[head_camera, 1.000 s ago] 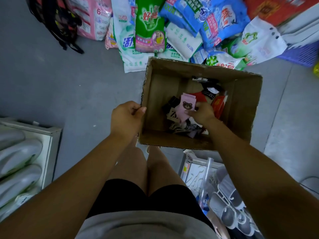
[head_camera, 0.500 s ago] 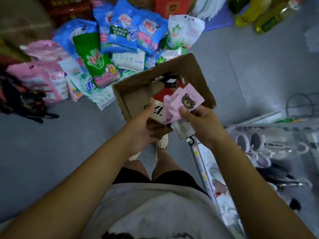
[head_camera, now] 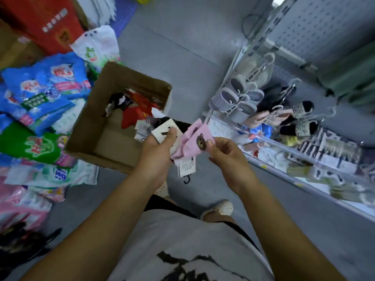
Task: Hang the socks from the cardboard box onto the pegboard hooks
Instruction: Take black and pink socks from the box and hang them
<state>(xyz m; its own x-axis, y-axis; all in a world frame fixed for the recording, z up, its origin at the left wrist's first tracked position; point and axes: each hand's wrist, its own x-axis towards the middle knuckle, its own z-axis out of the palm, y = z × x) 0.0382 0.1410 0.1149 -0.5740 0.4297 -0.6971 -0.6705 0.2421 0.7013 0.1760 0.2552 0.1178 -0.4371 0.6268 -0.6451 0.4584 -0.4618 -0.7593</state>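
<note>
The open cardboard box (head_camera: 89, 126) stands on the floor left of centre, with red, black and white socks (head_camera: 136, 112) still inside. My left hand (head_camera: 158, 147) grips a bundle of carded socks (head_camera: 162, 131) just above the box's near right corner. My right hand (head_camera: 225, 153) pinches a pink sock with a bear face (head_camera: 194, 140) by its edge; paper tags and a small black hook (head_camera: 186, 169) dangle under it. The grey pegboard (head_camera: 316, 27) rises at the upper right, away from both hands.
Slippers and shoes (head_camera: 241, 100) hang on hooks below the pegboard, above a shelf of small goods (head_camera: 304, 157). Detergent bags (head_camera: 42, 94) and a red carton (head_camera: 44, 21) are piled left of the box. My feet in white shoes (head_camera: 219, 207) stand on the grey floor.
The view has swung right, bringing the pegboard and shelf into sight. Both hands lifted the socks out of the box; the pink sock now hangs from my right hand beside the left hand's bundle.
</note>
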